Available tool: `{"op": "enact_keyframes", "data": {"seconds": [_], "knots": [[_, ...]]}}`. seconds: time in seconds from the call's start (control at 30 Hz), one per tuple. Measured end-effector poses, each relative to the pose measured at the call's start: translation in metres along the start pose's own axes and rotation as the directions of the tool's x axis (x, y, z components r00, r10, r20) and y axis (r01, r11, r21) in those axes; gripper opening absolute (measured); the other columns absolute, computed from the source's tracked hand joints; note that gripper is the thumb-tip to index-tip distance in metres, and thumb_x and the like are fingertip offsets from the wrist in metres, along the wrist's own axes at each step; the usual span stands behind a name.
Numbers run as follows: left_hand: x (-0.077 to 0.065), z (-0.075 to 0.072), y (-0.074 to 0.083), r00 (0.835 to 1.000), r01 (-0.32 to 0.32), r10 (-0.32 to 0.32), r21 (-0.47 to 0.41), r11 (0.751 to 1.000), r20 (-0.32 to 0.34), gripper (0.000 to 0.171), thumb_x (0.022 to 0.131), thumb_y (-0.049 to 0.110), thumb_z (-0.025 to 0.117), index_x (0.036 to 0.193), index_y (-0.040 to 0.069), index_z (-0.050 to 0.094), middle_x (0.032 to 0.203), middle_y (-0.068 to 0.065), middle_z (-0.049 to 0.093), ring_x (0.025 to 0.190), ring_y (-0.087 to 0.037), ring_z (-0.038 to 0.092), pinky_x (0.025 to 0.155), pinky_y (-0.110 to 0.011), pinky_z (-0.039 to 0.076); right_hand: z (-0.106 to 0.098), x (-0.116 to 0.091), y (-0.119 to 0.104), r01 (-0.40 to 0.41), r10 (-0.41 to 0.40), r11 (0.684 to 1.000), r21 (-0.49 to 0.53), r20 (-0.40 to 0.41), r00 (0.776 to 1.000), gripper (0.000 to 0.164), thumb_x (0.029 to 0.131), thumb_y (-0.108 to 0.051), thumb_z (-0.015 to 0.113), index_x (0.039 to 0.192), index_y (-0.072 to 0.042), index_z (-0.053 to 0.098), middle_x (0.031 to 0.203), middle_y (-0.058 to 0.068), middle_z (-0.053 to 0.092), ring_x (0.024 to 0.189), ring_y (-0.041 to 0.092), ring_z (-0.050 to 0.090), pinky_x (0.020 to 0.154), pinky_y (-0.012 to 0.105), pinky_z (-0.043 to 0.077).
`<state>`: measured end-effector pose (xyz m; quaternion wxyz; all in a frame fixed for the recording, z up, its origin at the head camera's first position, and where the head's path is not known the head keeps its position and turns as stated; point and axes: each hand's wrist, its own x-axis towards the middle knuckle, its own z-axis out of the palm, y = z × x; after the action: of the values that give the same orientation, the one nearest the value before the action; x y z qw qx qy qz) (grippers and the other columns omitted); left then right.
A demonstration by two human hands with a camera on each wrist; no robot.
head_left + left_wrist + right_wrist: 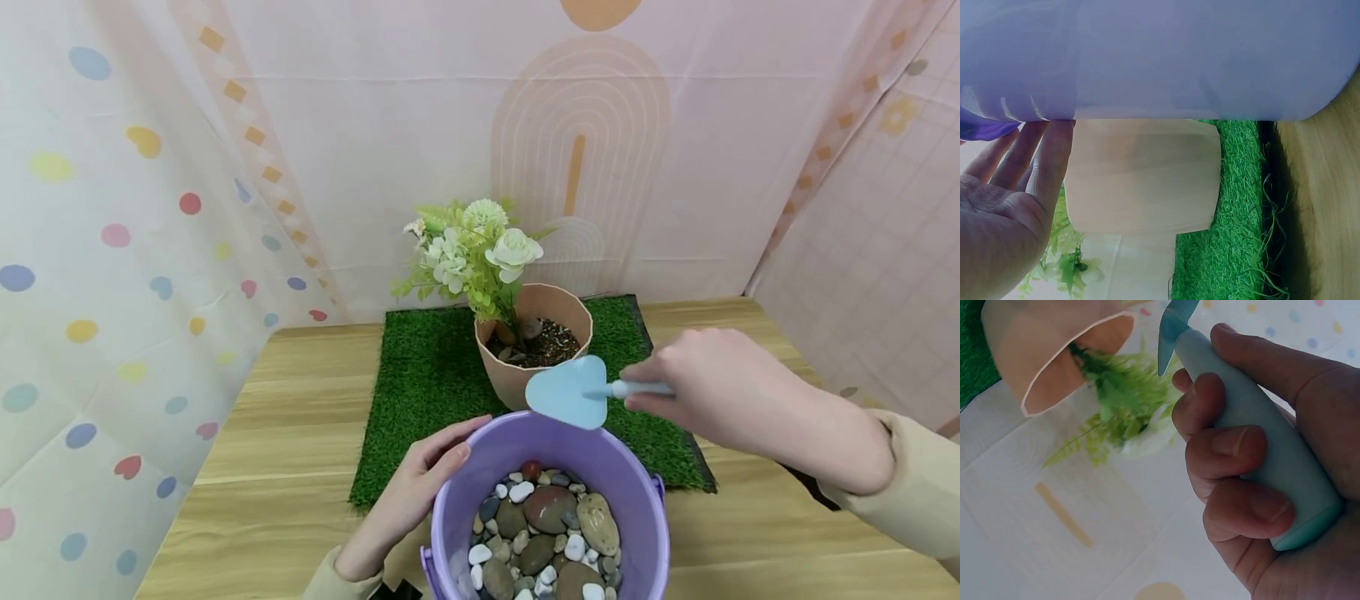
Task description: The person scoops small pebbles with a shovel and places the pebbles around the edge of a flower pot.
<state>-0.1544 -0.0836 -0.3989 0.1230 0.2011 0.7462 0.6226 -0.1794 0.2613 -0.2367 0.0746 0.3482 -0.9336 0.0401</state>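
Observation:
My right hand (720, 387) grips the handle of a light blue toy trowel (572, 392), fingers curled round it and thumb along its neck in the right wrist view. The blade hangs above the far rim of a purple bucket (652, 508), overlapping the front of the flower pot (510, 375) in the head view. Nothing shows on the blade. Inside the bucket lie pebbles (551, 508) of several sizes, brown, grey and white. My left hand (416, 479) rests against the bucket's left side at the rim. Its fingers (1050, 159) lie nearly straight along the outer wall.
White artificial flowers (480, 250) with green leaves stand in the pot, with dark soil (557, 343) and a few stones around the stem. A green turf mat (420, 358) lies under the pot on the wooden table (292, 433). Patterned cloth (390, 150) hangs behind and at both sides.

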Motion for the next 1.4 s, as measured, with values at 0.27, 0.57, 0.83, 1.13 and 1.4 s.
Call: {"op": "enact_keyframes", "data": {"seconds": [0.27, 0.57, 0.83, 1.13, 1.4], "knots": [[0.000, 0.000, 0.001, 1.000, -0.004, 0.004, -0.017, 1.000, 0.005, 0.045, 0.114, 0.020, 0.043, 0.156, 0.006, 0.051, 0.154, -0.025, 0.057, 0.123, 0.005, 0.066, 0.097, -0.025, 0.060, 0.020, -0.021, -0.020, 0.104, -0.104, 0.994, -0.011, 0.028, 0.994, 0.018, 0.088, -0.034, 0.085, 0.080, -0.037, 0.069, 0.065, -0.020, 0.054, 0.056, -0.007, 0.042, 0.047, 0.021, 0.038], [0.001, 0.000, 0.000, 1.000, -0.018, 0.019, 0.022, 1.000, -0.014, 0.044, 0.113, 0.019, 0.044, 0.154, 0.004, 0.052, 0.152, -0.024, 0.059, 0.121, 0.004, 0.066, 0.096, -0.025, 0.060, 0.041, -0.026, -0.031, 0.088, -0.077, 0.991, -0.102, 0.107, 0.991, 0.022, 0.084, -0.032, 0.087, 0.072, -0.031, 0.068, 0.063, -0.017, 0.056, 0.055, 0.002, 0.044, 0.048, 0.028, 0.041], [0.001, 0.001, 0.000, 1.000, -0.008, 0.008, 0.007, 1.000, -0.004, 0.045, 0.113, 0.020, 0.044, 0.155, 0.004, 0.052, 0.152, -0.025, 0.059, 0.121, 0.004, 0.067, 0.095, -0.026, 0.060, 0.049, -0.018, -0.056, 0.128, -0.109, 0.922, -0.366, 0.073, 0.991, 0.037, 0.076, -0.018, 0.090, 0.056, -0.025, 0.060, 0.054, -0.007, 0.057, 0.049, 0.010, 0.051, 0.043, 0.032, 0.045], [0.001, 0.001, 0.001, 1.000, -0.012, 0.012, -0.002, 1.000, -0.002, 0.045, 0.114, 0.020, 0.044, 0.155, 0.003, 0.051, 0.152, -0.025, 0.058, 0.122, 0.005, 0.066, 0.097, -0.025, 0.060, 0.060, -0.008, -0.084, 0.157, -0.145, 0.861, -0.483, 0.062, 0.987, 0.050, 0.075, -0.011, 0.085, 0.049, -0.025, 0.045, 0.051, -0.011, 0.051, 0.047, 0.005, 0.043, 0.042, 0.025, 0.042], [0.001, 0.001, 0.001, 1.000, -0.006, 0.006, 0.001, 1.000, -0.004, 0.045, 0.114, 0.020, 0.044, 0.155, 0.002, 0.051, 0.153, -0.024, 0.057, 0.123, 0.005, 0.066, 0.098, -0.024, 0.059, 0.070, -0.001, -0.104, 0.234, -0.220, 0.781, -0.580, 0.096, 0.971, 0.048, 0.085, -0.024, 0.084, 0.050, -0.025, 0.051, 0.052, -0.011, 0.046, 0.046, 0.007, 0.041, 0.043, 0.024, 0.037]]}}
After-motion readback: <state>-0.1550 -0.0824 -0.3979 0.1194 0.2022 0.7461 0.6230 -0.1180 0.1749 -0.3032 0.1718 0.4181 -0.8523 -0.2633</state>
